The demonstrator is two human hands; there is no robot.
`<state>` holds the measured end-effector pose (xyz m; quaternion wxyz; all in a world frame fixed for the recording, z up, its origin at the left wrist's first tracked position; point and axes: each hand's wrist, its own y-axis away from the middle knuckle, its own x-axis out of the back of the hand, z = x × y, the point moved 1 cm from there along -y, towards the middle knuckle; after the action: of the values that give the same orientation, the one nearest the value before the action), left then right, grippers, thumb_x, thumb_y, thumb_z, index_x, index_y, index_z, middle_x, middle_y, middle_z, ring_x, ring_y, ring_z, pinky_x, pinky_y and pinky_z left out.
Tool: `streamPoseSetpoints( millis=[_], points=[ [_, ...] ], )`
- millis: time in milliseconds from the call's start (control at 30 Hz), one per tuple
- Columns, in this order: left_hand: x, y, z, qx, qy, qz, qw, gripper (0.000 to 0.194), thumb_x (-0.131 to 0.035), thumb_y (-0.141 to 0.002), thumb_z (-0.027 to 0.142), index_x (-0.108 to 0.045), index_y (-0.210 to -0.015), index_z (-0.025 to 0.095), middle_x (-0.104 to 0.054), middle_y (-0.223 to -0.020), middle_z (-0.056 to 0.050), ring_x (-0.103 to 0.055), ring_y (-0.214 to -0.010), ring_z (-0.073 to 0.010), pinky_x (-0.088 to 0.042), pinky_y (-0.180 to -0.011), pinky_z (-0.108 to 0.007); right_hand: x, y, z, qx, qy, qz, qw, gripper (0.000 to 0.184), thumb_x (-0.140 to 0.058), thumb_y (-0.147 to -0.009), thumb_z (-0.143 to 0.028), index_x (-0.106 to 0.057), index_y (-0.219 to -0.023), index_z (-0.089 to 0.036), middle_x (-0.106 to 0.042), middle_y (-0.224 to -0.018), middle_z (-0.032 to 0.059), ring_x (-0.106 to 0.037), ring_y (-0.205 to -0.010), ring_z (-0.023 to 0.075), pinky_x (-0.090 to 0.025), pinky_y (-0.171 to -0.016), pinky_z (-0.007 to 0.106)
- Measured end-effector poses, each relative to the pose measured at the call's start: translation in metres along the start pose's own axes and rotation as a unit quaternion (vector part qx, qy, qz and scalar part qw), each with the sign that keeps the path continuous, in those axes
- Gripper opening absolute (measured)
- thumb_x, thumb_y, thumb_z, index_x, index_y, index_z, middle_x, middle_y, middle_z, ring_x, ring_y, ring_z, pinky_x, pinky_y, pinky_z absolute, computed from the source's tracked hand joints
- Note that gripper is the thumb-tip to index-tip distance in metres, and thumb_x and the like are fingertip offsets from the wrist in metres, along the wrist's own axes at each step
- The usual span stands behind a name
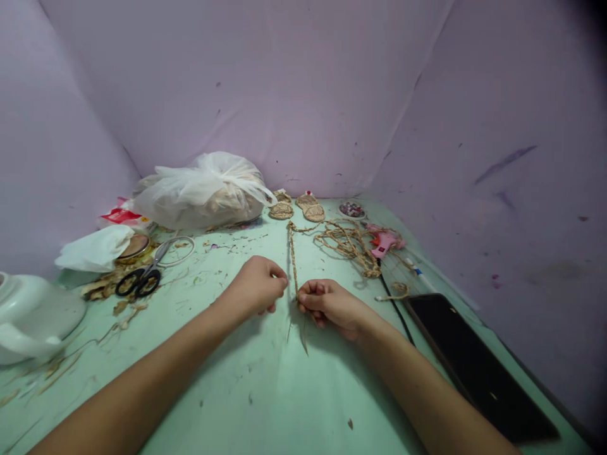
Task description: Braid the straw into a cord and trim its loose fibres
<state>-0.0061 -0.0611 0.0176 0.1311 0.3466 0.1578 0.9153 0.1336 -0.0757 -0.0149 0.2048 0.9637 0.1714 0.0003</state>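
Observation:
A braided cord of dry plant fibre (293, 253) runs straight toward me down the middle of the table. My right hand (327, 306) pinches its near end between thumb and fingers. Loose fibre strands (304, 341) hang out below that grip. Just left of the cord, my left hand (260, 284) is closed with its fingers curled; whether a thin strand is between them I cannot make out. From its far end the cord bends right into a loose pile of the same braid (348, 243).
Behind stand a white plastic bag (203, 193), small woven slippers (310, 207) and a dish of beads (351, 209). On the left lie scissors (150, 268), fibre scraps and a white jug (35, 316). A pink glue gun (387, 241) and a black flat object (474, 360) are on the right.

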Motion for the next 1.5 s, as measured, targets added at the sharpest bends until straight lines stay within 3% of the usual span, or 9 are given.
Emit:
streamPoseSetpoints(
  millis=[200, 433, 633, 733, 1033, 1133, 1267, 1400, 1500],
  points=[
    [-0.015, -0.013, -0.011, 0.069, 0.289, -0.229, 0.927, 0.008, -0.053, -0.062, 0.01, -0.058, -0.068, 0.008, -0.059, -0.056, -0.002, -0.05, -0.041, -0.0065, -0.037, -0.037, -0.017, 0.003, -0.001, 0.001, 0.005, 0.01, -0.012, 1.0, 0.004, -0.051, -0.062, -0.013, -0.049, -0.06, -0.015, -0.043, -0.043, -0.0068, -0.032, -0.037, 0.0045, -0.03, -0.036, 0.017],
    [-0.02, -0.015, -0.011, 0.062, 0.159, -0.133, 0.976, 0.008, -0.052, -0.057, 0.008, -0.052, -0.05, 0.011, -0.047, -0.033, 0.002, -0.041, -0.029, -0.0078, -0.035, -0.032, -0.02, 0.005, -0.006, 0.005, 0.015, 0.2, 0.021, 0.979, 0.007, -0.049, -0.062, -0.01, -0.05, -0.063, -0.016, -0.048, -0.045, -0.0056, -0.043, -0.036, 0.0072, -0.032, -0.039, 0.019],
    [-0.021, -0.012, -0.008, 0.05, 0.092, -0.122, 0.987, 0.014, -0.049, -0.053, 0.011, -0.046, -0.04, 0.014, -0.041, -0.029, 0.003, -0.034, -0.025, -0.007, -0.024, -0.028, -0.019, 0.0, 0.007, -0.003, 0.114, 0.45, 0.109, 0.879, 0.014, -0.05, -0.063, -0.012, -0.063, -0.067, -0.016, -0.064, -0.063, 0.0043, -0.053, -0.056, 0.0126, -0.033, -0.05, 0.022],
    [-0.023, -0.01, -0.007, 0.065, 0.115, -0.112, 0.985, 0.014, -0.048, -0.052, 0.011, -0.046, -0.038, 0.014, -0.039, -0.027, 0.003, -0.033, -0.025, -0.0068, -0.022, -0.028, -0.019, -0.003, 0.017, -0.01, 0.096, 0.515, 0.137, 0.841, 0.017, -0.05, -0.064, -0.015, -0.066, -0.068, -0.018, -0.065, -0.064, 0.0068, -0.054, -0.056, 0.0156, -0.031, -0.049, 0.025],
    [-0.025, -0.011, -0.01, 0.05, 0.171, -0.126, 0.976, 0.009, -0.046, -0.05, 0.009, -0.051, -0.044, 0.012, -0.044, -0.034, 0.002, -0.036, -0.029, -0.0062, -0.026, -0.03, -0.019, -0.018, 0.027, -0.01, 0.09, 0.552, 0.079, 0.825, 0.017, -0.05, -0.059, -0.013, -0.066, -0.06, -0.018, -0.065, -0.06, 0.0076, -0.052, -0.051, 0.0145, -0.027, -0.046, 0.024],
    [-0.021, -0.012, -0.011, 0.044, 0.156, -0.127, 0.979, 0.007, -0.048, -0.049, 0.009, -0.052, -0.044, 0.012, -0.042, -0.032, 0.003, -0.034, -0.028, -0.0056, -0.025, -0.03, -0.018, -0.014, 0.029, -0.011, 0.092, 0.532, 0.049, 0.84, 0.015, -0.051, -0.058, -0.012, -0.066, -0.058, -0.017, -0.062, -0.055, 0.005, -0.048, -0.048, 0.0118, -0.026, -0.045, 0.023],
    [-0.015, -0.013, -0.01, 0.043, 0.139, -0.136, 0.98, 0.004, -0.052, -0.049, 0.011, -0.052, -0.045, 0.012, -0.043, -0.032, 0.003, -0.035, -0.028, -0.0057, -0.024, -0.029, -0.018, 0.007, 0.026, -0.016, 0.028, 0.397, -0.02, 0.917, 0.009, -0.061, -0.058, -0.023, -0.064, -0.057, -0.015, -0.057, -0.05, 0.0011, -0.045, -0.045, 0.0094, -0.03, -0.042, 0.02],
    [-0.013, -0.015, -0.01, 0.033, 0.136, -0.15, 0.979, 0.002, -0.052, -0.05, 0.012, -0.054, -0.049, 0.012, -0.045, -0.035, 0.004, -0.036, -0.029, -0.0055, -0.025, -0.03, -0.017, 0.018, 0.016, -0.018, -0.015, 0.174, 0.091, 0.98, 0.011, -0.055, -0.067, -0.022, -0.061, -0.066, -0.012, -0.058, -0.055, 0.0012, -0.046, -0.039, 0.0073, -0.034, -0.036, 0.018],
    [-0.013, -0.015, -0.01, 0.023, 0.132, -0.151, 0.979, 0.005, -0.05, -0.051, 0.01, -0.053, -0.049, 0.012, -0.045, -0.035, 0.004, -0.036, -0.029, -0.0055, -0.026, -0.031, -0.017, 0.009, 0.009, -0.011, -0.04, 0.06, 0.046, 0.996, 0.008, -0.054, -0.068, -0.018, -0.059, -0.066, -0.012, -0.055, -0.05, -0.0012, -0.049, -0.039, 0.0077, -0.041, -0.039, 0.019]
  ],
)
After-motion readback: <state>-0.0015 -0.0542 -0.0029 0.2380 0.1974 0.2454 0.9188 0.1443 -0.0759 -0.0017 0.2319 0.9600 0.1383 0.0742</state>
